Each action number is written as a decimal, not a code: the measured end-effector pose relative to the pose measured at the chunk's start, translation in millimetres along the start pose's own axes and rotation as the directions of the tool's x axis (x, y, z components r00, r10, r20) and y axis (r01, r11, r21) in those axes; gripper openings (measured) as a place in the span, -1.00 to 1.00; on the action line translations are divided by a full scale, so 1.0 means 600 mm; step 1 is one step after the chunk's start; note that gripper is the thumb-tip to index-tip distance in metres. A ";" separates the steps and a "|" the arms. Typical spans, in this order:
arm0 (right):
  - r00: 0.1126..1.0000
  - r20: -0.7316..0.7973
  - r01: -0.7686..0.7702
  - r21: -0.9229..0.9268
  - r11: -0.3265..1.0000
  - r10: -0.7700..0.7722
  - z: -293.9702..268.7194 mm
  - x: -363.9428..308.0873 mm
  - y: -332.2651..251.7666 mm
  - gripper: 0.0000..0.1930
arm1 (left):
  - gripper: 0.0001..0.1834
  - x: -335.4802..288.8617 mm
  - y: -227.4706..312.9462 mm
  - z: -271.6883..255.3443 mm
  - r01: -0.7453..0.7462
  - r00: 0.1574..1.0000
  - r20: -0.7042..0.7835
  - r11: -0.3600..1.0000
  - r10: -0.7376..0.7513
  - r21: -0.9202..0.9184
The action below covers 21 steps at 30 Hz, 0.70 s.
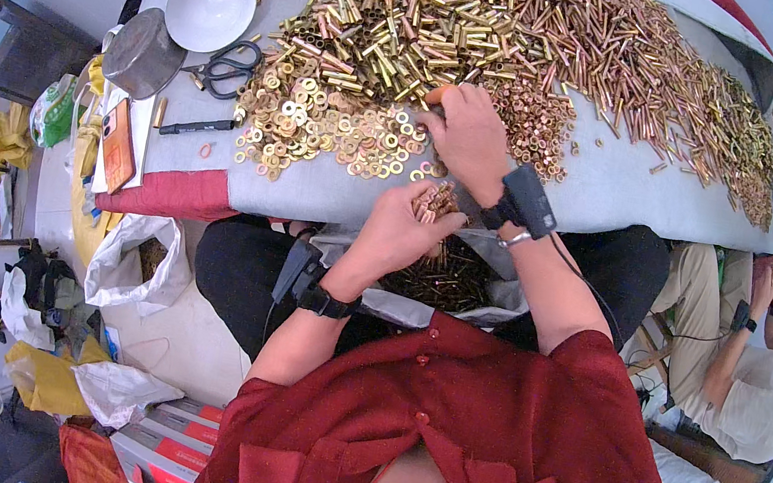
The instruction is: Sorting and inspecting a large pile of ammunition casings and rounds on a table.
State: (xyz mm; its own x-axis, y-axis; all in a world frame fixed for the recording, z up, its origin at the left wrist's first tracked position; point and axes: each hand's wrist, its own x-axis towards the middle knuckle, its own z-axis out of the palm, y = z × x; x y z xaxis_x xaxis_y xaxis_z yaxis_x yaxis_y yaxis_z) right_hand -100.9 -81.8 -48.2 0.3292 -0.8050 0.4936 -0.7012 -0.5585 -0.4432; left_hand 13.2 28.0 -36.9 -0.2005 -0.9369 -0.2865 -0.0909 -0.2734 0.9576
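Observation:
My left hand (401,229) is closed around a bunch of small copper-coloured metal parts (437,201), above the table's near edge. My right hand (468,141) reaches over the table with curled fingers and an orange finger cover at one tip. Its thumb and fingertips come down where the flat brass washers (324,125) meet the brass tube sleeves (371,22); what they pinch is hidden. Beside that hand lies a heap of small copper-coloured nuts (538,129). In my lap, under the hands, an open white bag (396,306) holds dark thin metal pieces (441,281).
Thin metal rods (635,79) spread over the table's right. At left are a white bowl (210,7), a metal pot (144,54), black scissors (228,67), a black marker (197,128) and an orange phone (118,146). Another person (752,391) sits at far right.

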 end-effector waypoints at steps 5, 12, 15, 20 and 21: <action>0.999 0.002 0.053 -0.084 0.995 -0.053 0.011 -0.010 0.013 -0.77 | -0.75 -0.009 0.020 -0.009 0.125 0.991 0.051 0.992 -0.123 -0.036; 0.999 0.003 -0.032 0.122 0.992 0.032 -0.070 -0.068 0.005 -0.79 | -0.76 -0.005 0.009 -0.021 0.175 0.983 0.006 0.918 -0.185 -0.355; 0.999 0.036 -0.013 0.114 0.993 0.009 -0.104 -0.086 0.006 -0.77 | -0.76 -0.003 0.017 -0.022 0.197 0.978 0.026 0.879 -0.207 -0.434; 0.990 0.093 0.095 0.149 0.984 -0.110 -0.131 -0.093 0.004 -0.76 | -0.76 -0.005 0.019 -0.018 0.282 0.959 0.162 0.861 -0.234 -0.424; 0.978 0.125 0.148 0.155 0.977 -0.168 -0.130 -0.093 0.004 -0.76 | -0.76 -0.006 0.020 -0.018 0.295 0.954 0.172 0.870 -0.245 -0.395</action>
State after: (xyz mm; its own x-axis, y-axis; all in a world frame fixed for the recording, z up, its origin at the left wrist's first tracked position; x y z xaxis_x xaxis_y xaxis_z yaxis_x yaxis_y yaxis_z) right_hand -170.4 -22.5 -18.3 0.5185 -0.7186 0.4634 -0.5381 -0.6954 -0.4763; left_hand 23.2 25.7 -23.8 -0.3372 -0.7892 -0.5133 0.2475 -0.6003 0.7605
